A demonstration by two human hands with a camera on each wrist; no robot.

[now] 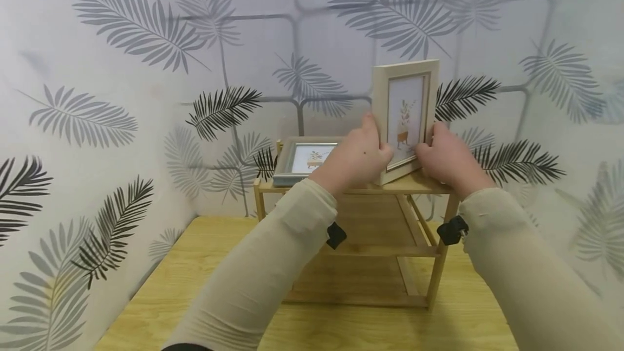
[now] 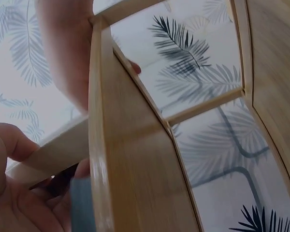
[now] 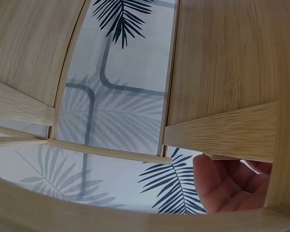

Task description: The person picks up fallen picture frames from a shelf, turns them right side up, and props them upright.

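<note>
A cream picture frame (image 1: pixel 405 118) with a plant print stands upright on the top of a small bamboo shelf (image 1: pixel 419 184). My left hand (image 1: pixel 363 155) grips its left edge and my right hand (image 1: pixel 444 157) grips its right edge, low down. A second, grey picture frame (image 1: pixel 306 159) leans on the shelf top to the left. In the left wrist view the cream frame's edge (image 2: pixel 53 153) crosses my left hand's fingers (image 2: pixel 9 145) beside a shelf post (image 2: pixel 102 145). The right wrist view looks up through the shelf slats (image 3: pixel 217 130) at my right hand's fingers (image 3: pixel 227 183).
The shelf stands on a light wooden table (image 1: pixel 161 286) set in a corner of walls papered with leaf patterns (image 1: pixel 136 31). Its lower tiers (image 1: pixel 375 232) hold nothing visible. Black wrist camera mounts (image 1: pixel 451 230) sit on both sleeves.
</note>
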